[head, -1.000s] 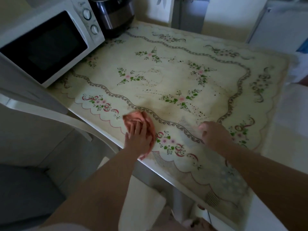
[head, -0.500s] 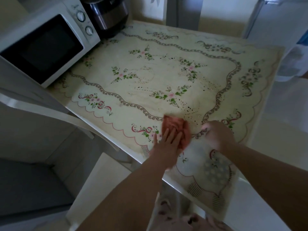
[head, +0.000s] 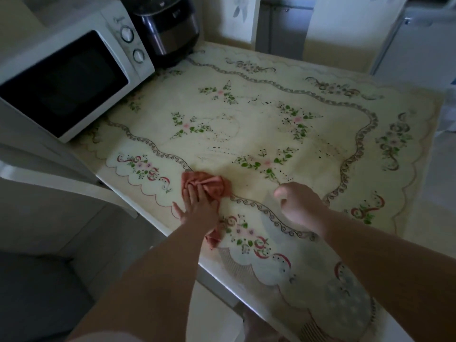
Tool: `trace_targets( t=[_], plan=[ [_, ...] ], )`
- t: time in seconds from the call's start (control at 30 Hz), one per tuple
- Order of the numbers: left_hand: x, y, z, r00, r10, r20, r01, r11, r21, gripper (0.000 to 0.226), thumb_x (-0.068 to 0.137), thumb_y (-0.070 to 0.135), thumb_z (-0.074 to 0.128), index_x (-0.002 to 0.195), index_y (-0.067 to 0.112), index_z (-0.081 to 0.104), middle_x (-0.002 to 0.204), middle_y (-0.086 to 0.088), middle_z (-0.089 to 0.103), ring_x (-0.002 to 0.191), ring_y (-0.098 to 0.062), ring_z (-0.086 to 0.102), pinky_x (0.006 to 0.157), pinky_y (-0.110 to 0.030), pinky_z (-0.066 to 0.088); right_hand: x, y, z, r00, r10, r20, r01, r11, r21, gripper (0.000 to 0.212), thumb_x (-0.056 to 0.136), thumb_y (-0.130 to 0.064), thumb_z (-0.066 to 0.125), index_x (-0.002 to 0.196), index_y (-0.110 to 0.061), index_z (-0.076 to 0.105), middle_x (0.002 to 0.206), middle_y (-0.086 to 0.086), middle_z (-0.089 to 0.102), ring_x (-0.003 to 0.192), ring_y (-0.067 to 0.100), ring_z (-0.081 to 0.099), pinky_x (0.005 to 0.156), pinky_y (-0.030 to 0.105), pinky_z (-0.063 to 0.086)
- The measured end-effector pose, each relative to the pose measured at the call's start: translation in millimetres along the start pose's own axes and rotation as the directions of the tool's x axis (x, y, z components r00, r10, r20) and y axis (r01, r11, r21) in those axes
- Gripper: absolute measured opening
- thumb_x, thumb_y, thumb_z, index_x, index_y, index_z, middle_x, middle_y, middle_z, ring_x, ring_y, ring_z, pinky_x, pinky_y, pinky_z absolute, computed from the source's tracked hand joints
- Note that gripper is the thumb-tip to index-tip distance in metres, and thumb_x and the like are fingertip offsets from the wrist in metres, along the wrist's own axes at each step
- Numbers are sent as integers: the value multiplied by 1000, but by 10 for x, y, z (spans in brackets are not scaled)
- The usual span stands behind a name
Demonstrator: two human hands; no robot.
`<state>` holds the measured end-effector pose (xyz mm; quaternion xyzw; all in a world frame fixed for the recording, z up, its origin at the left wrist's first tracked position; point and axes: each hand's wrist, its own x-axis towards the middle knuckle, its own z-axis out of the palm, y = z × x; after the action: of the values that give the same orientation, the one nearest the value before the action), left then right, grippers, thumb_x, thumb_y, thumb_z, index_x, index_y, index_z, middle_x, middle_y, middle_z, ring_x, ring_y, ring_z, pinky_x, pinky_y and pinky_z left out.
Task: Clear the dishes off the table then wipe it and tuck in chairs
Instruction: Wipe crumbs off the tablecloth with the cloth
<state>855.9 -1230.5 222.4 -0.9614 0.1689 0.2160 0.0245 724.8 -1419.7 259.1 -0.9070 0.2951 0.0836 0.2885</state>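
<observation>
Left hand (head: 197, 206): flat, fingers spread, pressing the cloth (head: 209, 185) on the tabletop (head: 259, 134).
Right hand (head: 299, 204): curled in a fist beside it, holding nothing.

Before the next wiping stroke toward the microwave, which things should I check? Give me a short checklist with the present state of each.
1. Left hand flat on the pink cloth: ok.
2. Cloth in contact with the floral tablecloth: ok.
3. Right hand steadying the tablecloth: cannot tell; it is curled, and contact is unclear.
4. Dishes cleared from the table: ok, none in view.
5. Dark specks near the middle flowers removed: not ok, they remain.
6. Room between cloth and microwave: ok, bare tablecloth lies between.
</observation>
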Motion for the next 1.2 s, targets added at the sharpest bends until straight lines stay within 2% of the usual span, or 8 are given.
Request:
trace_targets(
  t=[0.27,0.4,0.47,0.6,0.73,0.87,1.07,1.2],
  plan=[
    [1183,-501,-488,960,-258,-109,239,958,-160,73,100,49,24,153,8,-5,160,-16,-8,148,-30,-8,118,-47,-7,974,-304,-4,994,-38,-101,32,997,-64,42,87,0,52,126,-17,58,130,3,56,122,19,52,102,34,44],
    [1712,-465,-616,954,-257,-156,222,952,-212,74,96,62,20,153,25,-10,159,-15,-14,147,-29,-13,118,-46,-9,1328,-313,-68,977,-86,-194,58,988,-144,47,81,3,56,126,-13,56,122,2,56,114,19,53,94,37,49],
    [1894,-331,-642,963,-159,-217,123,978,-170,69,96,61,18,153,31,-8,160,-10,-14,147,-26,-14,118,-46,-11,1439,-283,-85,980,-88,-179,54,980,-189,54,81,2,57,133,-12,50,130,2,52,122,20,48,99,39,46],
    [2046,168,-640,942,206,-264,-208,978,21,61,97,55,10,152,33,-3,161,1,-8,147,-20,-13,112,-44,-15,1527,-197,-81,991,-37,-129,12,982,-189,65,81,-2,63,142,-14,41,143,4,47,132,20,44,109,40,37],
    [1860,549,-579,876,440,-200,-409,895,177,60,97,54,3,150,30,-10,159,2,-13,146,-21,-16,116,-49,-11,1480,-183,-144,941,-22,-338,3,998,-55,59,76,10,58,131,-9,53,120,10,63,110,28,60,101,39,46],
    [1389,812,-423,772,628,-93,-591,764,258,59,98,54,4,149,30,-12,159,1,-15,144,-23,-21,116,-52,-11,1306,-112,-174,950,19,-312,-47,995,-84,62,76,7,59,134,-11,49,138,9,53,134,25,43,111,45,35],
    [701,966,-149,696,718,24,-699,668,255,62,98,54,10,152,28,-6,161,2,-10,146,-18,-19,116,-49,-15,747,-61,-288,979,102,-179,-124,985,-119,55,88,-14,52,142,-12,38,145,9,42,140,24,31,112,41,27],
    [258,840,51,748,663,16,-649,727,223,62,99,51,11,152,25,-9,159,1,-17,144,-18,-24,118,-52,-8,401,-57,-241,985,101,-139,-120,983,-137,56,89,-3,45,143,-16,36,150,5,34,144,21,22,114,36,21]
  ],
)
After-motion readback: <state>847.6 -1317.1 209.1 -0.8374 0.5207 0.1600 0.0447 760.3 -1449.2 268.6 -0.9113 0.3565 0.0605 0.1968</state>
